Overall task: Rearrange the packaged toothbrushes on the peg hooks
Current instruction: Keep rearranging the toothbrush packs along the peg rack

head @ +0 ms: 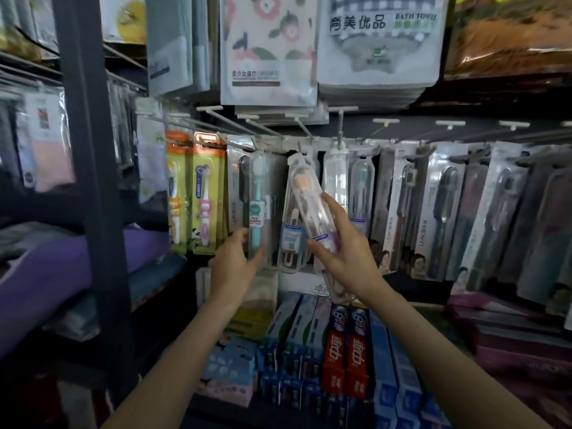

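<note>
Head view: right hand (346, 249) clamped on slim clear plastic toothbrush pack (309, 205), left hand (235, 261) gripping teal one (257, 205).

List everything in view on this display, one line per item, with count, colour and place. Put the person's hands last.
Towel packs: several, floral, checked and grey, hanging along the top.
Peg hooks: a row, white-tipped, under the towels.
Children's toothbrush packs: two visible, orange and green, left end of the row.
Teal toothbrush pack: one, clear, left of centre.
Peach toothbrush pack: one, clear, tilted, centre.
Dark toothbrush packs: many, silver cards, right.
Toothpaste boxes: many, blue and red, on the shelf below.
Purple fabric: one bundle, left shelf.
Left hand: grip on the teal pack's lower end.
Right hand: grip on the peach pack.
</note>
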Demonstrator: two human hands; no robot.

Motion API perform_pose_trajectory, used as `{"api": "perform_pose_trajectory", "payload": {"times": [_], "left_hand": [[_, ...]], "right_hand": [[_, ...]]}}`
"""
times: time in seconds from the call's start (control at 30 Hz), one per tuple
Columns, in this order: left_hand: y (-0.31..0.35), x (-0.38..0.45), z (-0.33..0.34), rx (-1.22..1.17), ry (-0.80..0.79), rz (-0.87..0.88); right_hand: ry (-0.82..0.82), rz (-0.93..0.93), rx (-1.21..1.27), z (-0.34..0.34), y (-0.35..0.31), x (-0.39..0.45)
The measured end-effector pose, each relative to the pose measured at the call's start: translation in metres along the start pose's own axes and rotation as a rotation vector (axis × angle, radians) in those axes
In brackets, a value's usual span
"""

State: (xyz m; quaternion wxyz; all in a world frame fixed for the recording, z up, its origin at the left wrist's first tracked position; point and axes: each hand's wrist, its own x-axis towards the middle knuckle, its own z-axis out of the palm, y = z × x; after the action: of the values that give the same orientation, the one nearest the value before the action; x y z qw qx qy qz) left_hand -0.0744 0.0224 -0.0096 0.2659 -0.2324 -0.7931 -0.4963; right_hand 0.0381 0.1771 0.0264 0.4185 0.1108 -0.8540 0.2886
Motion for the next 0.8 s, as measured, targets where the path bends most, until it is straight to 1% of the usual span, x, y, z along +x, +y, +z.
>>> {"api": "perform_pose_trajectory", "payload": {"times": [0.23, 0.33, 0.57, 0.67, 0.8], "left_hand": [[-0.008, 0.001, -0.002, 0.060, 0.017, 0.065], [-0.009, 0.001, -0.003, 0.081, 0.020, 0.086], [-0.008, -0.005, -0.005, 0.075, 0.037, 0.107], [-0.004, -0.006, 0.000, 0.033, 0.024, 0.103], [-0.001, -0.007, 0.003, 0.011, 0.018, 0.086]], "right_hand": [[0.112, 0.067, 0.048, 0.002, 0.009, -0.007], [0.147, 0.045, -0.001, 0.004, 0.006, 0.008], [0.092, 0.071, -0.073, 0.009, 0.001, 0.015], [0.023, 0.103, -0.030, 0.001, 0.002, 0.017], [-0.024, 0.134, -0.114, -0.001, -0.002, 0.018]]}}
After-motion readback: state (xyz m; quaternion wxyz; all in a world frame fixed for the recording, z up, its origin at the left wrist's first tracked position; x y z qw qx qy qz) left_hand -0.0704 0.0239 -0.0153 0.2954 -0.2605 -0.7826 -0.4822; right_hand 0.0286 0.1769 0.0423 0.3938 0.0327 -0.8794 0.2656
